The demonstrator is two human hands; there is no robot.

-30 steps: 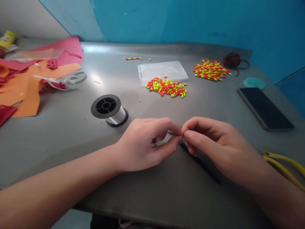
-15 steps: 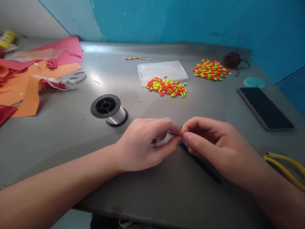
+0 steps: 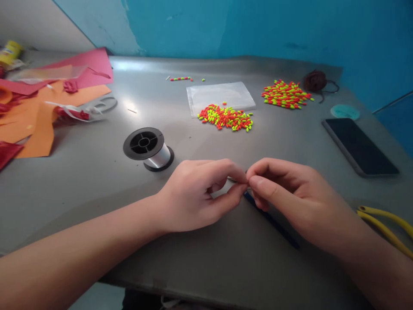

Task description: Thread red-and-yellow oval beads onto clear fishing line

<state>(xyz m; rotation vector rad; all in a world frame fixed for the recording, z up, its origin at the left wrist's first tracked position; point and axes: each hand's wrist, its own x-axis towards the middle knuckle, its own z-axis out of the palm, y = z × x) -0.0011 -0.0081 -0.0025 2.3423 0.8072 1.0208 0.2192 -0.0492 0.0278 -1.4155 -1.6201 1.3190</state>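
My left hand [image 3: 203, 193] and my right hand [image 3: 287, 198] meet fingertip to fingertip above the grey table, each closed in a pinch. Whatever lies between the fingertips is too small and covered to make out. Beneath my right hand a dark blue pen-like stick [image 3: 274, 224] lies slantwise on the table. Just left of my left hand stands a black spool [image 3: 158, 157] wound with clear line. Beyond the hands a pile of red and yellow-green beads [image 3: 226, 118] spills from the front of a clear plastic bag [image 3: 222, 94].
A second bead pile [image 3: 286, 94] lies at the back right, near dark yarn [image 3: 314, 81] and a round teal disc [image 3: 345, 112]. On the right are a phone [image 3: 359, 146] and yellow-handled pliers [image 3: 387, 224]. Orange and pink paper [image 3: 41, 125] covers the left. A short bead row [image 3: 180, 79] lies far back.
Both hands hold the same pinch in nearly the same place. My right fingertips have shifted very slightly to the right; the things on the table have stayed put.
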